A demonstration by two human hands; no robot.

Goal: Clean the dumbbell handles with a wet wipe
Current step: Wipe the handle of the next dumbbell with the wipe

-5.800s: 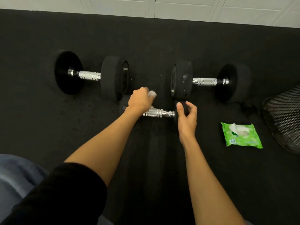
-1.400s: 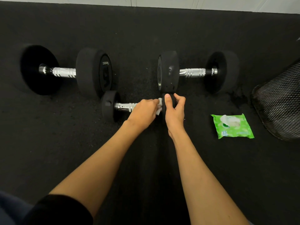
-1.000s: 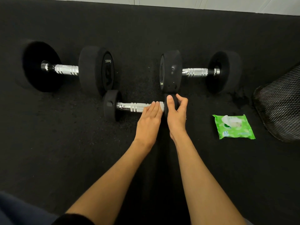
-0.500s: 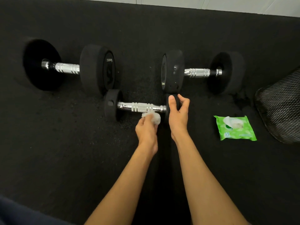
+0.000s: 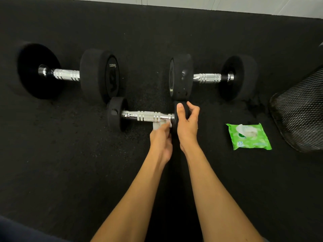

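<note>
A small dumbbell with a chrome handle point(image 5: 146, 116) lies on the black floor mat, its left weight point(image 5: 115, 116) free. My right hand point(image 5: 187, 126) grips its right weight, thumb over the top. My left hand point(image 5: 161, 142) pinches a white wet wipe point(image 5: 160, 124) against the near underside of the handle's right end. Two bigger dumbbells lie behind: a large one point(image 5: 97, 75) at the left and a medium one point(image 5: 181, 76) at the right, both with bare chrome handles.
A green pack of wet wipes point(image 5: 249, 137) lies on the mat right of my right hand, its flap open. A black mesh bin point(image 5: 300, 110) lies at the right edge. A white wall base point(image 5: 227, 5) runs along the far side.
My left hand with the wipe has moved up from just below the handle to press against its right end. My right hand keeps its grip on the right weight.
</note>
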